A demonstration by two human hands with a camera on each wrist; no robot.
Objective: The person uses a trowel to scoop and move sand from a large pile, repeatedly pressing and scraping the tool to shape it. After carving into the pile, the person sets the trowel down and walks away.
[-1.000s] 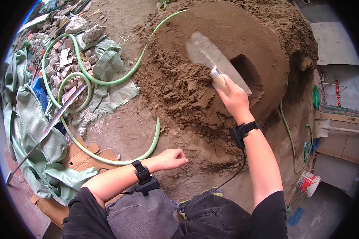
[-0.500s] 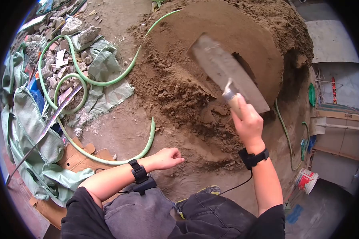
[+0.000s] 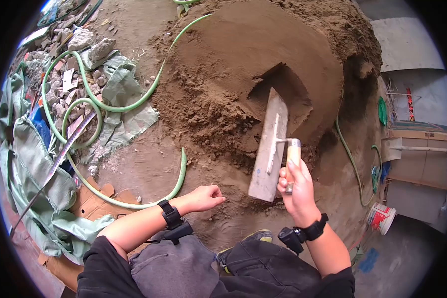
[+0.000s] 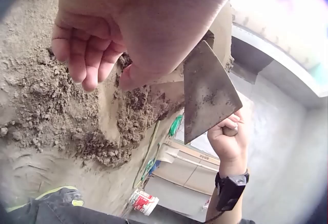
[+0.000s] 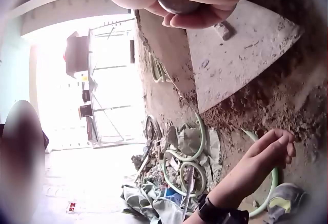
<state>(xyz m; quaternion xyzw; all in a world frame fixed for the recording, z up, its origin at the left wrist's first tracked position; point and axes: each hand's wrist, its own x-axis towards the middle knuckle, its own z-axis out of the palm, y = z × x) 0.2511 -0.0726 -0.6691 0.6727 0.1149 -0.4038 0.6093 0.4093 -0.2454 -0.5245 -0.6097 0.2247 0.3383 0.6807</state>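
My right hand (image 3: 299,193) grips the wooden handle of a plastering trowel (image 3: 270,149), its long metal blade lifted clear and seen along its handle side. Behind the blade, a mound of damp brown sand (image 3: 223,54) has a smoothed top with a dark angular hollow (image 3: 288,89) cut into it. Loose clumps lie on the mound's left slope. My left hand (image 3: 206,198) hangs over the ground in front of the mound, fingers loosely curled and holding nothing. In the left wrist view the flat underside of the trowel (image 4: 209,93) carries only small specks of sand.
A green hose (image 3: 180,174) loops across the ground at left, over rubble (image 3: 67,92) and green woven sacks (image 3: 42,174). Flattened cardboard (image 3: 92,201) lies below it. A white-and-red bucket (image 3: 382,218) stands at right near a wall. My shoe (image 3: 258,237) is close to the mound.
My right hand has drawn the trowel off the sand, toward me and down, and turned it so the blade points up. The hollow is now uncovered. My left hand has stayed nearly still.
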